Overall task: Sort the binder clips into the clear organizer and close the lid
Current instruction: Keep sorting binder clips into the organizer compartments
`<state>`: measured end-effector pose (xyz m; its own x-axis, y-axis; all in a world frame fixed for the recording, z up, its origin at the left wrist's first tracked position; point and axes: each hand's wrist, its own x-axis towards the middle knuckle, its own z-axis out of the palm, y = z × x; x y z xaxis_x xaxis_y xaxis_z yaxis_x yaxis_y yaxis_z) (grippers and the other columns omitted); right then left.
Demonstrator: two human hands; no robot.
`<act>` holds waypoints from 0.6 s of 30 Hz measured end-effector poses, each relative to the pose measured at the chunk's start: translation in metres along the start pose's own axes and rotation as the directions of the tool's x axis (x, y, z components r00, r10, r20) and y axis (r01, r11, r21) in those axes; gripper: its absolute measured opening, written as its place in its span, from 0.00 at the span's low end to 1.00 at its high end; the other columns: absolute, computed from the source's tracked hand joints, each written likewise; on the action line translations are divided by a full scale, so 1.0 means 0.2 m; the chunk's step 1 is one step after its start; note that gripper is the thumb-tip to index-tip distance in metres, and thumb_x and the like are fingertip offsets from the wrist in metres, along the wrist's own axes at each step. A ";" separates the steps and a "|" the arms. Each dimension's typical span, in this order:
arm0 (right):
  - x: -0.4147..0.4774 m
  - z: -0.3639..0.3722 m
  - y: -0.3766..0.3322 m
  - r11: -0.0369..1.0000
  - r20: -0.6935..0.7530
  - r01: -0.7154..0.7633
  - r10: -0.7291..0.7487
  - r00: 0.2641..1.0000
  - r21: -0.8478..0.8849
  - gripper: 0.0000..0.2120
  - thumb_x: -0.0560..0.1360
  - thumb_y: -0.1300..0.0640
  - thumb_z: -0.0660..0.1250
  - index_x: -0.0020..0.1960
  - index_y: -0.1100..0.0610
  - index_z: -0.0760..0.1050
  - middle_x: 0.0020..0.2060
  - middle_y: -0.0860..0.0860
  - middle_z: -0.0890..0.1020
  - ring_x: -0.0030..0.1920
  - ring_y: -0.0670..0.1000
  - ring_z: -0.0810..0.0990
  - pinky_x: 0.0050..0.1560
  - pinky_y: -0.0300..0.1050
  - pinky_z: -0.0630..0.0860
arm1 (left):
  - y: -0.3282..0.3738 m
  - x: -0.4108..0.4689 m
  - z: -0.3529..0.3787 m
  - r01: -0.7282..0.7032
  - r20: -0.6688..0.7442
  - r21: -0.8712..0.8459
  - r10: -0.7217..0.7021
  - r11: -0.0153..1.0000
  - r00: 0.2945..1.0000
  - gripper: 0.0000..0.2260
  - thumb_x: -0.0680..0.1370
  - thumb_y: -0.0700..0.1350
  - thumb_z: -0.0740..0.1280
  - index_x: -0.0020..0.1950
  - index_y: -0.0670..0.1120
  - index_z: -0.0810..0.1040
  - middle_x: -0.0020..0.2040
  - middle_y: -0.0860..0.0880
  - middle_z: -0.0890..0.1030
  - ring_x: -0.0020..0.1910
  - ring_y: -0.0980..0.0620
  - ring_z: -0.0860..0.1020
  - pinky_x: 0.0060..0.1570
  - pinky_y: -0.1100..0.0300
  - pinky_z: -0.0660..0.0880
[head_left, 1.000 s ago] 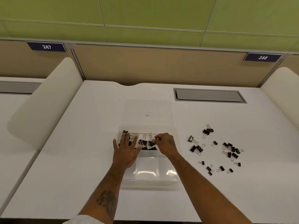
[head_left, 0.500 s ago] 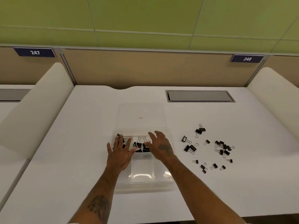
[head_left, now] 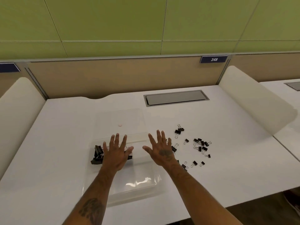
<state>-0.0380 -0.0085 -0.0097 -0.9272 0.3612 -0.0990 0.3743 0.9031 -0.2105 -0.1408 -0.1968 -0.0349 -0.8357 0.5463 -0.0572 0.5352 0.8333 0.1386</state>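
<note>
Clear organizer (head_left: 142, 187) sits centre-front on the white worktop (head_left: 56, 143). Its lid (head_left: 120, 117) is swung open & lies flat at the box's 12 o'clock. Black binder clips (head_left: 97, 154) are bunched in the far-left compartment, approx 10 o'clock of the box. The near part of the box shows only glare.

Left hand (head_left: 116, 153): palm down, fingers straight & spread, grasping nothing. It's over the clip bunch, w/ some of the clips hidden under it. Touching or just above, can't tell.

Right hand (head_left: 162, 151): also flat & spread, nothing in it, at the far-right edge of the organizer, approx 2 o'clock. Contact w/ the box can't be told either. The thumbs point toward each other w/ a gap btwn them.

Loose clips (head_left: 200, 145) are scattered on the worktop at the organizer's 3 o'clock, in mixed sizes. Two bigger ones sit at the far side, a tight cluster lies mid-way, and a few small ones lie nearer at approx 4 o'clock. A couple are partly hidden behind the right wrist.

Grey hatch (head_left: 176, 98) is set into the worktop at 1 o'clock, well apart from the box. A white divider (head_left: 253, 101) stands at the right side of the worktop. Plate "248" (head_left: 214, 59) is on the tan back panel, w/ a green wall above.
</note>
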 end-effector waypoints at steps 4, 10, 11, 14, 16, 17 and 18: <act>0.01 0.00 0.21 0.999 -0.025 -0.026 0.026 0.999 0.030 0.50 0.66 0.25 0.23 0.78 0.49 0.51 0.78 0.60 0.49 0.77 0.61 0.44 0.72 0.67 0.46 | 0.16 0.07 0.01 -0.043 -0.010 -0.018 0.043 0.999 0.999 0.37 0.74 0.70 0.33 0.79 0.54 0.48 0.79 0.44 0.50 0.78 0.45 0.46 0.72 0.36 0.44; 0.07 -0.07 0.51 0.999 -0.019 -0.040 0.041 0.999 0.019 0.50 0.65 0.26 0.23 0.78 0.49 0.49 0.78 0.59 0.49 0.78 0.59 0.45 0.73 0.65 0.48 | 0.44 0.20 0.02 -0.043 -0.028 -0.020 0.042 0.999 0.999 0.38 0.72 0.71 0.32 0.79 0.55 0.45 0.80 0.46 0.46 0.78 0.47 0.41 0.73 0.38 0.40; 0.09 -0.08 0.56 0.999 -0.023 -0.040 0.040 0.999 0.004 0.49 0.66 0.27 0.24 0.78 0.49 0.49 0.78 0.59 0.49 0.78 0.59 0.46 0.73 0.64 0.49 | 0.49 0.22 0.02 -0.047 -0.030 -0.023 0.046 0.999 0.998 0.38 0.72 0.71 0.32 0.79 0.54 0.45 0.80 0.46 0.46 0.78 0.47 0.41 0.73 0.38 0.40; 0.15 -0.11 0.71 0.999 -0.031 -0.034 0.034 0.999 -0.005 0.49 0.68 0.28 0.22 0.78 0.51 0.55 0.77 0.61 0.55 0.77 0.62 0.51 0.71 0.66 0.54 | 0.63 0.29 0.01 -0.048 -0.040 -0.007 0.048 0.999 0.998 0.38 0.73 0.71 0.32 0.79 0.54 0.46 0.80 0.45 0.48 0.78 0.46 0.42 0.72 0.38 0.41; 0.19 -0.12 0.81 1.000 0.002 -0.030 0.030 1.000 -0.004 0.45 0.71 0.29 0.26 0.78 0.51 0.53 0.77 0.60 0.54 0.77 0.61 0.50 0.72 0.65 0.53 | 0.73 0.34 0.02 -0.051 -0.048 0.017 0.052 0.999 0.997 0.38 0.73 0.70 0.33 0.79 0.54 0.46 0.80 0.45 0.48 0.78 0.45 0.43 0.72 0.38 0.42; 0.21 -0.12 0.86 0.999 0.027 -0.038 0.039 0.999 -0.011 0.39 0.75 0.32 0.31 0.78 0.51 0.51 0.77 0.59 0.52 0.78 0.60 0.48 0.72 0.64 0.52 | 0.78 0.36 0.02 -0.054 -0.047 0.027 0.055 0.998 0.997 0.37 0.73 0.70 0.33 0.79 0.54 0.45 0.80 0.45 0.48 0.78 0.45 0.43 0.72 0.38 0.42; 0.23 -0.12 0.90 0.999 0.045 -0.043 0.044 0.998 -0.025 0.32 0.79 0.36 0.38 0.78 0.51 0.49 0.78 0.59 0.51 0.78 0.59 0.47 0.73 0.63 0.51 | 0.83 0.38 0.03 -0.058 -0.044 0.034 0.059 0.998 0.997 0.37 0.74 0.70 0.33 0.79 0.55 0.44 0.80 0.45 0.48 0.78 0.45 0.43 0.72 0.38 0.42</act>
<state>-0.0134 0.1767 -0.0290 -0.9082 0.3899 -0.1522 0.4135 0.8921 -0.1820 -0.1145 -0.0175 -0.0222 -0.8070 0.5905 -0.0048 0.5867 0.8026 0.1081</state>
